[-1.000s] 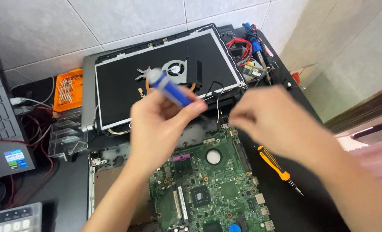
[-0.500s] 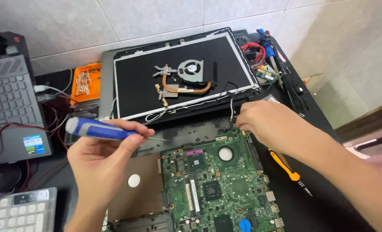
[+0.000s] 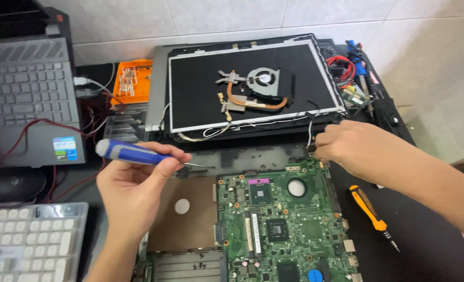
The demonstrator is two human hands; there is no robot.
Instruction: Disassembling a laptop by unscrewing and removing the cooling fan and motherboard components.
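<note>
Blue-handled screwdriver gripped in left hand above green motherboard; right hand pinching cable at board's upper corner.

Bright, even indoor light, soft shadows, mild glare on the wall tiles, sharp focus throughout.

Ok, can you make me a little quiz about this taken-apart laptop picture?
1. True or false: the left hand holds a blue screwdriver.
2. What lies on the black screen panel? A) a cooling fan B) a spoon C) a book
3. What colour is the circuit board?

Key: 1 true. 2 A, the cooling fan with its copper pipe. 3 green. The right hand rests at the board's top corner.
</note>
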